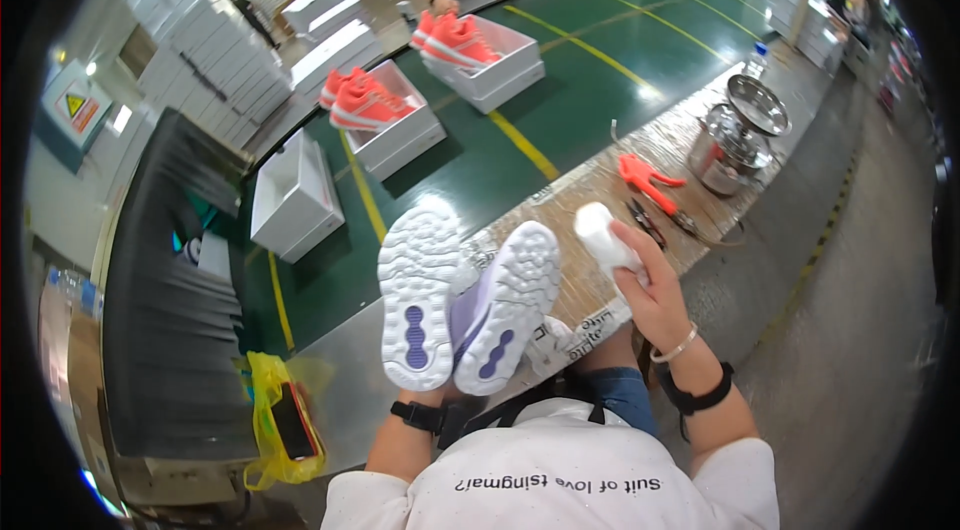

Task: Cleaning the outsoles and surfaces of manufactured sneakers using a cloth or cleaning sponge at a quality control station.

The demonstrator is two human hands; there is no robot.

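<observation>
A pair of lavender sneakers (505,315) with white soles and purple inserts is held up, the soles facing me. Behind them goes my left hand (424,397), holding the pair; its fingers are hidden by the shoes. To the right of the sneakers, my right hand (652,292) is closed around a white wad (606,238), which looks like cloth, slightly blurred, with its rounded end sticking out past the fingers. It is held above the worn wooden bench (574,278), apart from the shoes.
A red-handled glue gun (650,182), dark snips (647,222) and a metal pot (722,158) lie along the bench. Beyond, a green conveyor (590,40) carries white boxes (480,80), two with coral sneakers (372,102). A person's hand (445,6) is at the far side. A yellow bag (275,410) hangs left.
</observation>
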